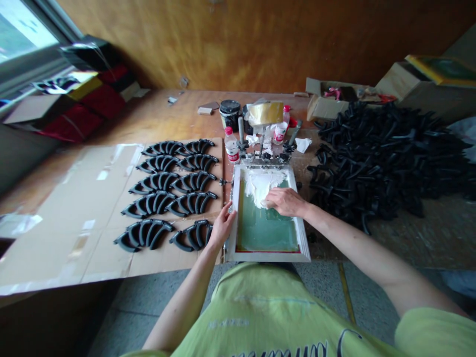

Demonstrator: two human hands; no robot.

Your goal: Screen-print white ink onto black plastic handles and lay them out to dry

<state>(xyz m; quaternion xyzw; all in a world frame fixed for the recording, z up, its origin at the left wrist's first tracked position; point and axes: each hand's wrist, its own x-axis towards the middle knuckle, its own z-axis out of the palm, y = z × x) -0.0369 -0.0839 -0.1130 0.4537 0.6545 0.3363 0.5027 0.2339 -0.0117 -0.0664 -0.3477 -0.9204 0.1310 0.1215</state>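
Observation:
A screen printing frame (pixel 304 243) with a green mesh lies in front of me, clamped at its far end. Thick white ink (pixel 260 182) is smeared over the far part of the mesh. My left hand (pixel 223 225) grips the left side rail of the frame, thumb toward the top. Over the mesh, at the near edge of the ink, my right hand (pixel 285 201) is closed with its knuckles up. Whatever it holds is hidden under the fingers. Metal clamps (pixel 264 157) stand behind the frame.
Rows of black curved parts (pixel 148 183) lie on cardboard (pixel 100 198) at the left. A big heap of similar black pieces (pixel 379 158) covers the right side. Behind the clamps are a bottle (pixel 231 146), a black tub (pixel 229 114) and an open carton (pixel 329 101).

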